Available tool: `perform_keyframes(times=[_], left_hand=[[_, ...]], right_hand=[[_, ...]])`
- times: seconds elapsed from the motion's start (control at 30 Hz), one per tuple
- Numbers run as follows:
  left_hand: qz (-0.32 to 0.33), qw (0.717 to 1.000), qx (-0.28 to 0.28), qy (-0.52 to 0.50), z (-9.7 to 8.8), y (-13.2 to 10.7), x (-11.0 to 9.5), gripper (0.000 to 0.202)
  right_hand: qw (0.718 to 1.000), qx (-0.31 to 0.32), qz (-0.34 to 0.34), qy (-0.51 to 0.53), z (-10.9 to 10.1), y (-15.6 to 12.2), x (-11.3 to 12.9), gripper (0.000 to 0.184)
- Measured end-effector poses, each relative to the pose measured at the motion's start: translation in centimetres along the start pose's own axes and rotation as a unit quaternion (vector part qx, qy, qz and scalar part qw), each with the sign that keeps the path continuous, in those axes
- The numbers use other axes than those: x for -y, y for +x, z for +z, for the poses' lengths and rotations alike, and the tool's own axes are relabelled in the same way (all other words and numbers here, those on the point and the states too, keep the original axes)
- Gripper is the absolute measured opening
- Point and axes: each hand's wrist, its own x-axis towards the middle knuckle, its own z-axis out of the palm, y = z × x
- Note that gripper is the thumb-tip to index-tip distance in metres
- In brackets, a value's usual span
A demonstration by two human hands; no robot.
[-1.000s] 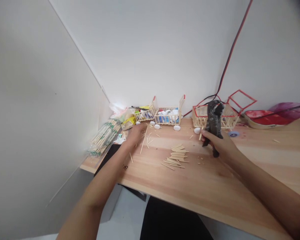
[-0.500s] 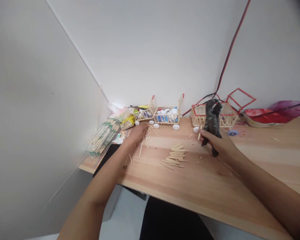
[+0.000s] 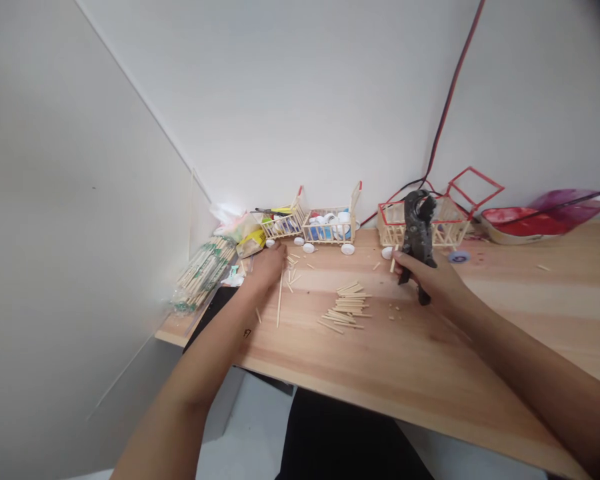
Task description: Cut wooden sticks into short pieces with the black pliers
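Note:
My right hand (image 3: 433, 283) grips a dark cutting tool (image 3: 417, 230), held upright on the wooden desk (image 3: 430, 373), with a short stick piece (image 3: 393, 261) at my thumb. My left hand (image 3: 265, 265) reaches far left, knuckles up. Its fingers are curled down onto the far end of a long wooden stick (image 3: 279, 300) that lies on the desk. A pile of cut sticks (image 3: 347, 308) lies between my hands.
Two small stick carts (image 3: 330, 228) holding bottle caps and a red-edged stick basket (image 3: 443, 223) stand along the wall. A bundle of wrapped chopsticks (image 3: 203, 273) lies at the desk's left end. A red cable (image 3: 447, 113) runs up the wall. A red dish (image 3: 523, 223) sits far right.
My left hand has drawn back slightly, and the long stick under it has turned to lie straighter toward me. My right hand keeps the tool upright.

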Motion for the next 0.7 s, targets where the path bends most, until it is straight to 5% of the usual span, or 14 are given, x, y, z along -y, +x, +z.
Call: perform_keyframes(times=[0.37,0.7], left_hand=[[-0.057,0.996,0.024,0.06,0.0,4.4,-1.1,0.04],[-0.014,1.0,-0.01,-0.011,-0.6,2.7,-0.5,0.039]], right_hand=[[0.999,0.01,-0.006,-0.046,-0.2,0.0,0.1,0.04],[0.997,0.006,-0.003,-0.072,-0.3,-0.3,0.6,0.041]])
